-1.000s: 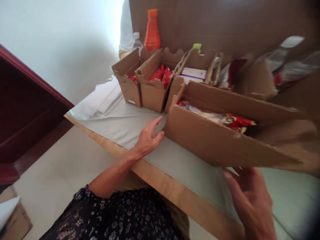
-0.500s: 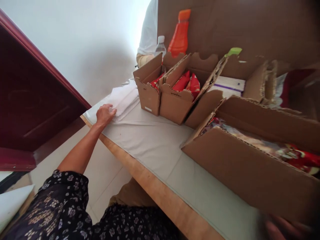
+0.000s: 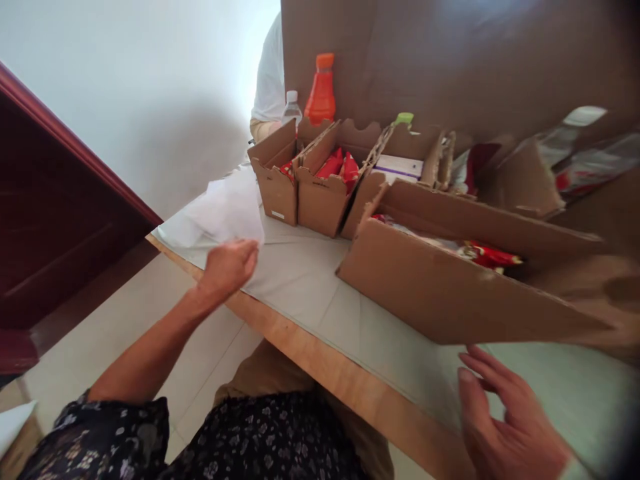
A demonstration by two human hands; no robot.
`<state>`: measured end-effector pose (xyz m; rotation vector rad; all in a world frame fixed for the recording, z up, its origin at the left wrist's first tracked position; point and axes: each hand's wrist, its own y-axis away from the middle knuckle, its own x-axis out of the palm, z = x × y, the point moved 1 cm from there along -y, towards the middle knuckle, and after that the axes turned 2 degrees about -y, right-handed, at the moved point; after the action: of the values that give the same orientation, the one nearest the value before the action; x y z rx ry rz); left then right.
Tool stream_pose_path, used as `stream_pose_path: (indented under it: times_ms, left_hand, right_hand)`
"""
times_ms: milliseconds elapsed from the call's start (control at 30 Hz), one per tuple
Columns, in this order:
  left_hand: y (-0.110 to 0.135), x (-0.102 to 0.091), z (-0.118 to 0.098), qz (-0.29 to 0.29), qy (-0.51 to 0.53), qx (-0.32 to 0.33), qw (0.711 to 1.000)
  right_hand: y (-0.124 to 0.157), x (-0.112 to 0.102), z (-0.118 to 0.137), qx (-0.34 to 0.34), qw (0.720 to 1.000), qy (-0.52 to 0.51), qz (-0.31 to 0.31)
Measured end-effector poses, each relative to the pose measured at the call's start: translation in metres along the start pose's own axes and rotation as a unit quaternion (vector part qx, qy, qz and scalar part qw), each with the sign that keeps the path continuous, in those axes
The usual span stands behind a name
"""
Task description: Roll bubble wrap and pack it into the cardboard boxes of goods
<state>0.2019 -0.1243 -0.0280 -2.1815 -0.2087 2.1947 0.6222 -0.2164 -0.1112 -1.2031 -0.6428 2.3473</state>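
Observation:
My left hand [image 3: 231, 267] is closed on the near corner of a thin white sheet [image 3: 223, 207]; I cannot tell whether it is paper or a plastic bag. The sheet slants up from the left end of the cloth-covered table [image 3: 295, 280]. At the lower right, my right hand [image 3: 510, 413] is over the table with fingers apart and nothing in it. Just beyond its fingertips stands a long cardboard box [image 3: 440, 287] with red snack packets [image 3: 493, 257] inside.
Behind stand smaller cardboard boxes [image 3: 315, 200] with red packets, an orange bottle [image 3: 321, 93] and a clear bottle [image 3: 292, 110]. Another clear bottle [image 3: 560, 143] lies tilted at the right. A person's sleeve [image 3: 270, 73] shows behind a brown panel [image 3: 450, 60]. A dark red door [image 3: 60, 220] is left.
My left hand has drawn the white sheet toward me and to the right, lifting it off the table. My right hand has come further into view. The camera has turned right.

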Motion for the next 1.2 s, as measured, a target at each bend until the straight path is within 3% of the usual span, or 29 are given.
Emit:
stream_pose_path:
  times_ms: [100, 200, 333, 433, 533, 600, 733, 833, 933, 1033, 1200]
  left_hand:
    - [0.033, 0.003, -0.059, 0.084, 0.015, 0.081, 0.993]
    - [0.059, 0.008, -0.103, 0.153, 0.033, 0.163, 0.974]
    - [0.093, 0.015, -0.14, 0.182, 0.083, 0.291, 0.935]
    - [0.116, 0.022, -0.155, 0.172, 0.114, 0.366, 0.907]
    - [0.132, 0.027, -0.154, 0.135, 0.147, 0.402, 0.894]
    - [0.137, 0.028, -0.142, 0.108, 0.181, 0.413, 0.886]
    - [0.139, 0.031, -0.104, 0.037, 0.265, 0.396, 0.878]
    - [0.141, 0.037, -0.085, -0.007, 0.333, 0.352, 0.874]
    - [0.146, 0.041, -0.083, 0.0, 0.378, 0.334, 0.863]
    - [0.151, 0.041, -0.09, 0.015, 0.392, 0.347, 0.852]
    - [0.16, 0.038, -0.091, 0.018, 0.392, 0.362, 0.846]
  right_hand:
    - [0.003, 0.006, 0.024, -0.064, 0.998, -0.006, -0.006]
    - [0.006, 0.005, 0.033, -0.117, 0.993, 0.002, 0.001]
    - [0.01, -0.008, 0.043, -0.149, 0.985, -0.043, 0.076]
    - [0.01, -0.013, 0.061, -0.246, 0.953, -0.052, 0.168]
    - [0.012, -0.003, 0.076, -0.315, 0.904, -0.055, 0.284]
    - [0.016, 0.007, 0.077, -0.306, 0.895, -0.078, 0.314]
    - [0.031, 0.019, 0.07, -0.219, 0.934, -0.129, 0.253]
    - [0.036, 0.01, 0.067, -0.177, 0.943, -0.16, 0.233]
    - [0.026, -0.006, 0.07, -0.157, 0.936, -0.179, 0.259]
    - [0.011, -0.013, 0.079, -0.178, 0.926, -0.161, 0.29]
    - [0.0, 0.021, 0.092, -0.258, 0.883, -0.049, 0.39]
